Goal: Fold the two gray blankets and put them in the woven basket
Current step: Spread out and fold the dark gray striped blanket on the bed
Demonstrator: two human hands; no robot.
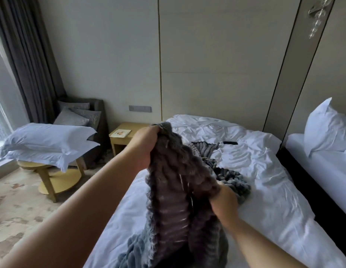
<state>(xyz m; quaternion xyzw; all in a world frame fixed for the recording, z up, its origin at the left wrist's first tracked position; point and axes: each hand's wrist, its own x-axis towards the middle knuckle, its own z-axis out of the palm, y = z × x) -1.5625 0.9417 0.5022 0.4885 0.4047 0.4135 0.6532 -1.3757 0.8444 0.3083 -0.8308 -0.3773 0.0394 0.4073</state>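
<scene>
Soft window daylight, bowed edges, seemingly slight motion blur

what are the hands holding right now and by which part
Both hands hold one gray blanket. The left hand grips a bunched edge raised high, and the right hand grips the edge lower down, nearer the person. The rest hangs down.

The white, rumpled bed bears a bunched blanket mid-mattress, a black phone beyond it, and the held blanket's trailing end nearby.
</scene>
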